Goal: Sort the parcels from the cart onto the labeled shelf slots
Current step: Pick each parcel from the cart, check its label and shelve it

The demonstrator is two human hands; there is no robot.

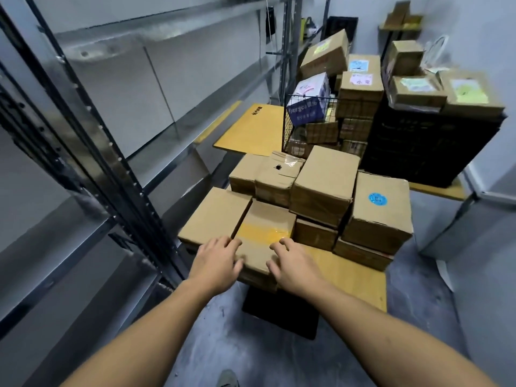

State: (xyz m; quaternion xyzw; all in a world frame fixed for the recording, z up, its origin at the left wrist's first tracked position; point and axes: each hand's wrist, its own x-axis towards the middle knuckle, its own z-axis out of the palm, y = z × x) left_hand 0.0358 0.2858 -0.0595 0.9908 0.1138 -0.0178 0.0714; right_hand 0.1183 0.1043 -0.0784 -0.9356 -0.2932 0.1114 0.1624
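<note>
A yellow flat cart in front of me carries several brown cardboard parcels. The nearest one is a parcel with yellow tape across its top, at the cart's front left. My left hand lies on its left edge, thumb against the near side. My right hand lies on its right edge, fingers loosely spread. Neither hand plainly grips it. A plain parcel sits just left of it. A parcel with a blue sticker stands at the cart's right.
Metal shelving with bare slots runs along the left. Behind the cart stand a wire basket full of parcels, a second yellow cart, and black crates topped with labelled boxes. Grey floor lies below my arms.
</note>
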